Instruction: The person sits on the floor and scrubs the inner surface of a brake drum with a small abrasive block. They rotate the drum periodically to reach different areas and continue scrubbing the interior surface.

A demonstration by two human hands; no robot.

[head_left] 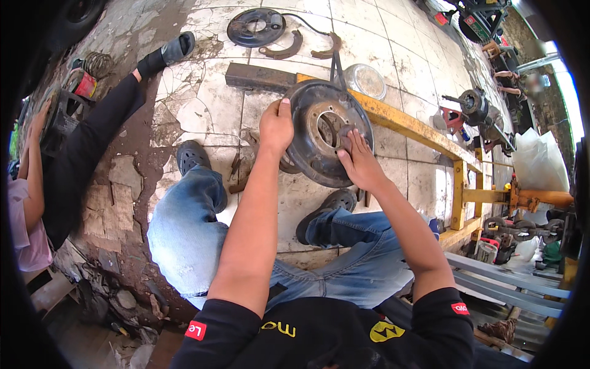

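Observation:
A round black brake backing plate [301, 157] with a bare, worn centre and holes stands tilted before me, close to a yellow steel beam. My left hand [276, 126] grips its left rim, thumb up. My right hand [361, 160] presses its fingers against the plate's face right of the centre hole. Under those fingertips shows a small dark brown pad [346, 138], perhaps sandpaper. On the tiles beyond lie a second black backing plate [246, 31] with a cable and two curved brake shoes [284, 49].
The yellow beam [418, 126] runs to the right, joined to a dark steel end [258, 79]. Behind it sits a round pale lid [367, 82]. A wheel hub assembly [472, 103] stands at the right. Another person's outstretched leg [101, 147] and sandal are at the left.

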